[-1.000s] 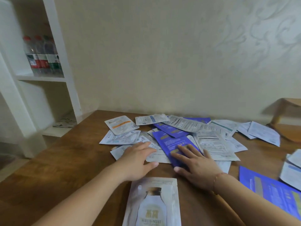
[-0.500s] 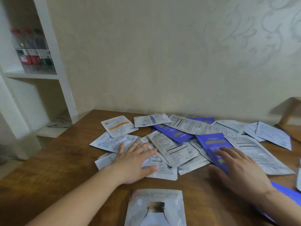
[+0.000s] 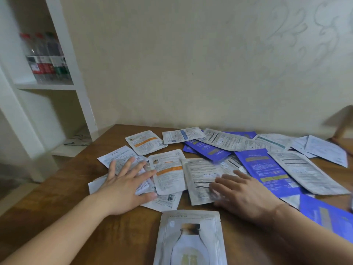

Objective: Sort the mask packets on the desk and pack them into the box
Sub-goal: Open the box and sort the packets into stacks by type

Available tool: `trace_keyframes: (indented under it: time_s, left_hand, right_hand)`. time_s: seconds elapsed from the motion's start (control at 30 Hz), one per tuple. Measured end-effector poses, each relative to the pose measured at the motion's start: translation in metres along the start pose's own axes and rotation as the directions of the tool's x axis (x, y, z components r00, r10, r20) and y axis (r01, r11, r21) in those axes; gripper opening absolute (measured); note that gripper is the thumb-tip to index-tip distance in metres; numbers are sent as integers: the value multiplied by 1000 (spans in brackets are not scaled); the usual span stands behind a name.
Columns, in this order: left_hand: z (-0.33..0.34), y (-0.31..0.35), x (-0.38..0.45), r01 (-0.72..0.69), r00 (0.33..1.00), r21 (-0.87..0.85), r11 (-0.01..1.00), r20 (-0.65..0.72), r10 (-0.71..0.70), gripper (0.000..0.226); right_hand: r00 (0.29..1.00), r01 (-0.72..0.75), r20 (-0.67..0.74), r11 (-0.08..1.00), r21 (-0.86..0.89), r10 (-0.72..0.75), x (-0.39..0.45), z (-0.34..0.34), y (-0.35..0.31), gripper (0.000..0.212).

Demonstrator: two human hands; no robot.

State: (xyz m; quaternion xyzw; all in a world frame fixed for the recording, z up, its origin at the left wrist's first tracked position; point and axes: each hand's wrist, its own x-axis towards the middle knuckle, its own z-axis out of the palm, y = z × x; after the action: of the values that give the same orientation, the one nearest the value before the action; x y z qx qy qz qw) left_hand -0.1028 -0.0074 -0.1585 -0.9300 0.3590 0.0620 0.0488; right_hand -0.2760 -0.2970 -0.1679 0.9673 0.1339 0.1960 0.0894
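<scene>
A brown wooden desk [image 3: 57, 203] carries scattered white and blue mask packets [image 3: 225, 150] and a bottle-print packet [image 3: 191, 238].

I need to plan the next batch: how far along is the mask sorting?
Barely begun. Done: one bottle-print packet lies apart near the desk edge. In hand: the left hand and right hand rest flat on the mixed packets. Left: sorting nearly everything; no box is visible.

White and purple mask packets [image 3: 225, 159] lie flat in a loose overlapping heap across the wooden desk [image 3: 63, 190], mostly printed back up, with one bottle-printed packet [image 3: 191, 240] lying apart at the near edge
</scene>
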Motion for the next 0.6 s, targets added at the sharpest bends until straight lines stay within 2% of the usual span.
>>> trace_keyframes:
  time_s: [0.1, 0.17, 0.2, 0.23, 0.27, 0.3, 0.33, 0.37, 0.4, 0.43, 0.5, 0.53, 0.6]
  left_hand:
    - [-2, 9, -3, 66, 998, -15, 998, -19, -67, 85]
    - [-7, 26, -7, 62, 993, -44, 997, -93, -66, 76]
    - [-10, 38, -10, 32, 988, -70, 997, -150, -43, 74]
    - [-14, 51, -14, -15, 978, -118, 993, -206, -10, 72]
    - [-19, 65, -17, -75, 967, -190, 979, -253, 25, 71]
    - [-22, 80, -19, -134, 958, -290, 948, -282, 49, 73]
    - [-26, 95, -23, -182, 951, -419, 889, -306, 51, 76]
    - [-30, 111, -25, -206, 950, -569, 796, -310, 24, 81]
    - [-33, 126, -28, -212, 956, -717, 664, -292, -10, 86]
    - [-36, 140, -31, -196, 968, -844, 498, -247, -37, 90]
    - [-42, 162, -35, -107, 994, -985, 135, -109, -9, 87]
    - [-45, 171, -37, -48, 998, -999, -24, -49, 45, 74]
    - [-50, 184, -39, 24, 996, -964, -264, 1, 88, 41]
  right_hand:
    - [994, 52, -92, 993, -102, -61, -35, -13, 9, 31]
    - [987, 53, -145, 994, -97, -66, -51, -26, 6, 17]
    - [985, -12, -172, 998, -58, 2, -58, -32, 3, 16]
    - [972, -130, -197, 992, 8, 129, -63, -36, 1, 25]
    - [922, -294, -232, 951, 93, 308, -67, -41, -2, 31]
    - [827, -461, -261, 866, 195, 499, -71, -47, -7, 27]
    - [703, -562, -269, 746, 356, 658, -74, -53, -11, 17]
    - [582, -595, -216, 592, 544, 784, -77, -57, -15, 12]
    - [492, -559, -123, 421, 715, 862, -80, -61, -19, 11]
    - [443, -477, -5, 240, 846, 896, -82, -66, -26, 10]
    - [425, -244, 220, -123, 962, 878, -86, -78, -42, 10]
    - [439, -148, 297, -257, 955, 848, -88, -84, -50, 11]
    - [450, -77, 374, -382, 921, 811, -94, -91, -59, 15]
